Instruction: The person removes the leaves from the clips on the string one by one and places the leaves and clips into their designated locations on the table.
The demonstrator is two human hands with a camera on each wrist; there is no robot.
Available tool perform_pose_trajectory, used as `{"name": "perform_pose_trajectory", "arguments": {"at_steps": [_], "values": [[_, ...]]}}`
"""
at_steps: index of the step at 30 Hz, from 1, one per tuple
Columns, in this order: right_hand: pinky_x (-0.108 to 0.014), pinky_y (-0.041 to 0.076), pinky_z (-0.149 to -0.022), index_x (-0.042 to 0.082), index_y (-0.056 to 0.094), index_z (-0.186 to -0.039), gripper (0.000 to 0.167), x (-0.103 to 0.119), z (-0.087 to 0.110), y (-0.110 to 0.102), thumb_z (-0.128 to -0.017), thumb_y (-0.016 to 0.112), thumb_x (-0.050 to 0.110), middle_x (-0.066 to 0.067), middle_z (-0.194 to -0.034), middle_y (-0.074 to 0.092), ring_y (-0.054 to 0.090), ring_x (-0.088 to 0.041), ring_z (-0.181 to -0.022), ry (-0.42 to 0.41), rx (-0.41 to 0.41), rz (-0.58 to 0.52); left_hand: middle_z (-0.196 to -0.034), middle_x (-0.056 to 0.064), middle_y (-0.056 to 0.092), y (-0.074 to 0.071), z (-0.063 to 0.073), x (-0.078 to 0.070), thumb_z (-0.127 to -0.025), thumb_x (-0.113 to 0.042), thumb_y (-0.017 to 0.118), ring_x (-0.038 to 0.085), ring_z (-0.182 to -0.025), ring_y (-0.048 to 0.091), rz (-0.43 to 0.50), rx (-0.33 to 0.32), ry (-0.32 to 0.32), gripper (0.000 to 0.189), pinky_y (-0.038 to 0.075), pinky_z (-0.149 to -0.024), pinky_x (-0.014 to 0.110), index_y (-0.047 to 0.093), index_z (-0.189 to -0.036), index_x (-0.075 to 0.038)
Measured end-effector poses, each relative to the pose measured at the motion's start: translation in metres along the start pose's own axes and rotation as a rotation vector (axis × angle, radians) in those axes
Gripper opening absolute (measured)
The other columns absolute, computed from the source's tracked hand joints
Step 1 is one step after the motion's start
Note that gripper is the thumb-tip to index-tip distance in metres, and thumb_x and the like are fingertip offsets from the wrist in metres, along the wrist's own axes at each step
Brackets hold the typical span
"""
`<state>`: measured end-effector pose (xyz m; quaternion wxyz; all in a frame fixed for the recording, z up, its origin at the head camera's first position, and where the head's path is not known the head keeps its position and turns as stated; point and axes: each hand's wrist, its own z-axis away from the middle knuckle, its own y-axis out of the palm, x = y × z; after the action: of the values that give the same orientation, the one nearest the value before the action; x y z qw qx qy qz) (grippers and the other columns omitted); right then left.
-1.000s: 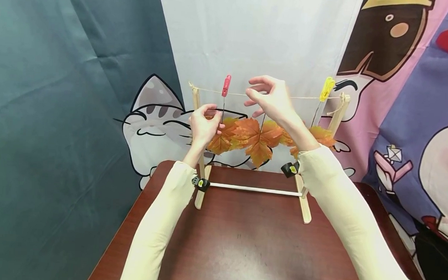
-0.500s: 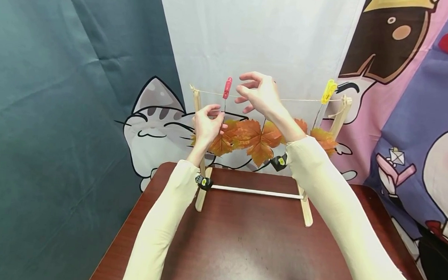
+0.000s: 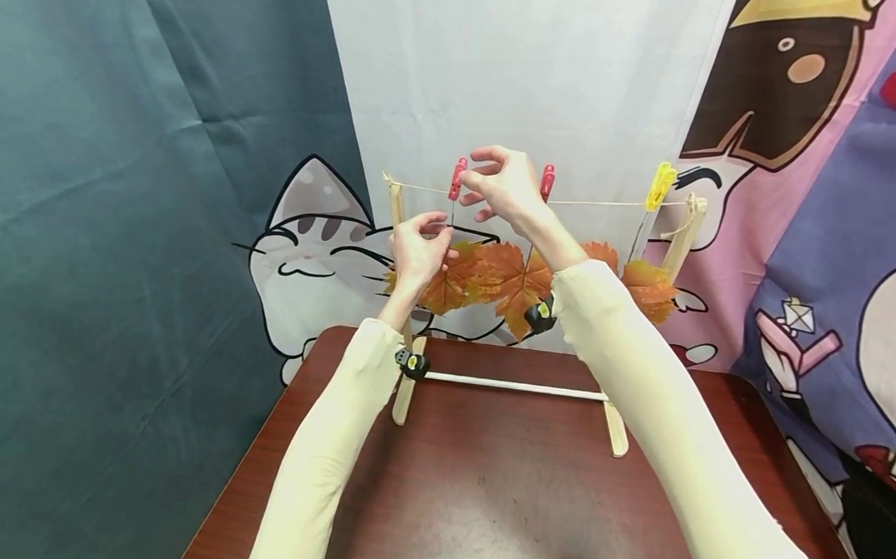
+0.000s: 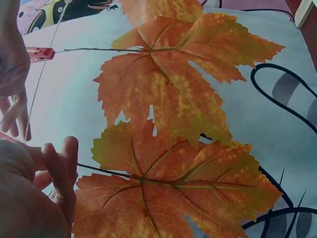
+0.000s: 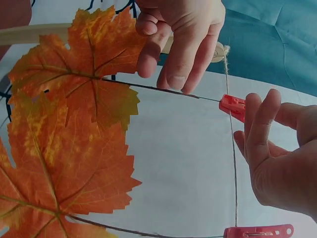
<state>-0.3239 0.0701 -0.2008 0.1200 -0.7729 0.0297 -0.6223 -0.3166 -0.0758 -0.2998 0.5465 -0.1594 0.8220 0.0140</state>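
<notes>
Several orange-yellow maple leaves hang by their stems from clothespins on a string. My left hand [image 3: 419,251] is at the leftmost maple leaf [image 3: 447,289], fingers loosely bent, fingertips right at its dark stem [image 5: 153,89]. Above it, a red clothespin [image 3: 456,180] sits on the string [image 5: 235,173] over that stem. My right hand [image 3: 506,186] has reached this clothespin from the right, fingers spread and slightly bent, overlapping its outer end in the right wrist view. Behind the right wrist stands a second red clothespin [image 3: 546,182], with another maple leaf [image 4: 168,74] below it.
A yellow clothespin [image 3: 660,186] holds the rightmost leaf [image 3: 650,290]. The string runs between two wooden posts [image 3: 686,236] with feet on the brown table [image 3: 499,482]. A white rod [image 3: 514,387] joins the feet. Printed cloth [image 3: 577,77] hangs behind.
My right hand has moved left along the string to the leftmost red clothespin, uncovering the second red one. My left hand stays by the leaf stem.
</notes>
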Motion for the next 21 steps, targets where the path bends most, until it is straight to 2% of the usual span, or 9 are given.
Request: {"name": "perform_pose_trajectory", "arguments": {"at_steps": [4,7,13,17,21], "values": [[-0.026,0.055,-0.052,0.007,0.055,-0.140,0.047,0.0008,-0.0041,0.0026,-0.096,0.068,0.015,-0.014,-0.123,0.066,0.073,-0.024,-0.081,0.016,-0.001,0.024,-0.098,0.012,0.072,0.0012,-0.0011,0.0022,-0.092,-0.006,0.070,0.023,-0.061,0.072,0.001,0.004,0.010,0.025,0.057,-0.056,0.050,0.072,-0.116,-0.001],[-0.025,0.055,-0.051,0.009,0.056,-0.139,0.045,0.0005,-0.0058,0.0043,-0.096,0.068,0.016,-0.013,-0.121,0.067,0.073,-0.027,-0.084,0.018,0.001,0.055,-0.098,0.012,0.072,0.0014,-0.0014,0.0039,-0.092,-0.005,0.069,0.023,-0.062,0.072,-0.003,0.006,0.014,0.024,0.057,-0.056,0.049,0.072,-0.115,0.000],[-0.024,0.052,-0.048,0.010,0.059,-0.136,0.041,0.0000,-0.0073,0.0054,-0.096,0.068,0.016,-0.012,-0.116,0.069,0.073,-0.026,-0.083,0.008,-0.008,0.086,-0.097,0.010,0.071,0.0035,-0.0024,0.0039,-0.092,-0.005,0.069,0.021,-0.062,0.072,-0.013,0.004,0.022,0.019,0.056,-0.050,0.036,0.074,-0.111,-0.003],[-0.025,0.052,-0.049,0.009,0.059,-0.137,0.042,0.0014,-0.0073,0.0052,-0.096,0.068,0.016,-0.012,-0.116,0.069,0.072,-0.022,-0.078,0.011,-0.008,0.096,-0.095,0.009,0.072,0.0050,-0.0041,0.0044,-0.091,-0.004,0.070,0.020,-0.060,0.072,-0.015,0.006,0.020,0.018,0.056,-0.049,0.035,0.075,-0.109,-0.004],[-0.025,0.053,-0.049,0.009,0.058,-0.137,0.043,0.0031,-0.0074,0.0055,-0.096,0.068,0.016,-0.011,-0.116,0.070,0.073,-0.022,-0.079,0.009,-0.003,0.107,-0.096,0.011,0.072,0.0053,-0.0045,0.0051,-0.091,-0.004,0.070,0.021,-0.060,0.072,-0.010,0.010,0.026,0.017,0.053,-0.045,0.027,0.075,-0.107,-0.002]]}}
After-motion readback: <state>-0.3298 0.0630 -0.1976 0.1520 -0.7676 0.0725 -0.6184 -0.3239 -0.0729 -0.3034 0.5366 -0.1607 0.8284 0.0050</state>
